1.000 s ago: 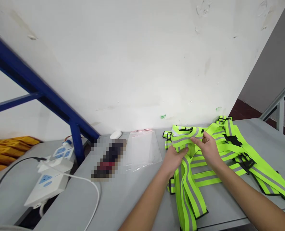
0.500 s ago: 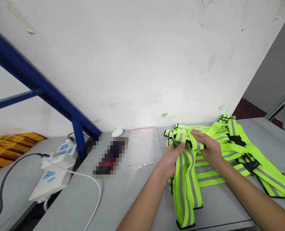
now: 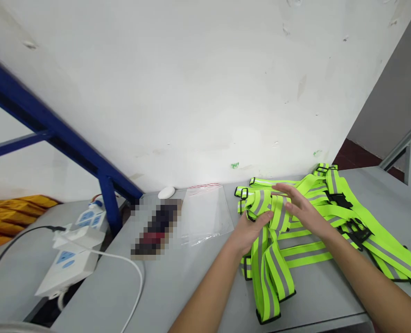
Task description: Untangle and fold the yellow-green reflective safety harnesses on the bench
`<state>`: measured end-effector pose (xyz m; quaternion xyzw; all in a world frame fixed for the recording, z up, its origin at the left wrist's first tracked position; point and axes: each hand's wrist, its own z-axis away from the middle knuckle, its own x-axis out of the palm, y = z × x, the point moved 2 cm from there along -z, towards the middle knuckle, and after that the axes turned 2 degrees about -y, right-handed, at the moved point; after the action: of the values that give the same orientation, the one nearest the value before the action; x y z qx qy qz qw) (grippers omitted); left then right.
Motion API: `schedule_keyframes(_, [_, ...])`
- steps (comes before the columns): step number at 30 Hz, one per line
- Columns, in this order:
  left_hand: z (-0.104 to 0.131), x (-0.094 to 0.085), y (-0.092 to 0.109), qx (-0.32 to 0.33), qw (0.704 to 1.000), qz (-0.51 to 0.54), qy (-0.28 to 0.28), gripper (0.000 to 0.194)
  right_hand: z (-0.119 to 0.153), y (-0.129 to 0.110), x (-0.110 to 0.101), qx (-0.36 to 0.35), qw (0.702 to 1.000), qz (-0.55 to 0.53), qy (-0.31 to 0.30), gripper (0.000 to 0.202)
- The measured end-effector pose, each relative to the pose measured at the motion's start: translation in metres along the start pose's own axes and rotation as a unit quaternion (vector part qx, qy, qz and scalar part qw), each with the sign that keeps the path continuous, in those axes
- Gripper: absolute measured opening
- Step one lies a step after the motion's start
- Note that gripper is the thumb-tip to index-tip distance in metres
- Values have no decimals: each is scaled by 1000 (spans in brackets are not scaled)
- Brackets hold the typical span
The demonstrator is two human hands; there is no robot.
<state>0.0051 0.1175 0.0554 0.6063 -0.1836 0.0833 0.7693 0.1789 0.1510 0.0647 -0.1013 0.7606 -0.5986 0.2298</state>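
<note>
Neon-yellow reflective strap (image 3: 280, 212) with a grey stripe is folded into a bundle, gripped by my left hand (image 3: 247, 235) with the thumb pressed on its front. Long loops of the same strap hang below the bundle, with black buckles at their lower ends. At the bundle's right edge is my right hand (image 3: 304, 212), its fingers stretched out and apart; whether a fingertip touches the strap I cannot tell. Beneath and to the right lie more reflective straps (image 3: 307, 254), spread over the grey table (image 3: 198, 286), with black clips (image 3: 356, 233) among them.
A clear zip bag (image 3: 205, 215) lies flat left of the straps, beside a blurred dark item (image 3: 158, 229) and a white oval object (image 3: 166, 192). White power strips (image 3: 70, 263) with cables sit further left, near a blue metal frame (image 3: 108, 199). A white wall (image 3: 205, 92) stands behind.
My right hand's fingers have loosened from the bundle and spread apart. The folded strap now shows a wider face in my left hand, and the hanging loops have shifted. The view has moved slightly.
</note>
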Motion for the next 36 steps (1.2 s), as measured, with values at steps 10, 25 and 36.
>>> schedule_keyframes(10, [3,-4,3,-15,998,-23,-64,51,-2,-7,17,82,986,-126,-67,43])
schedule_keyframes(25, [10,10,8,-20,987,-119,-108,48,0,2,3,225,966,-126,12,62])
schedule_keyframes(36, [11,21,0,-34,987,-141,-63,56,-10,14,-10,236,883,-376,151,29])
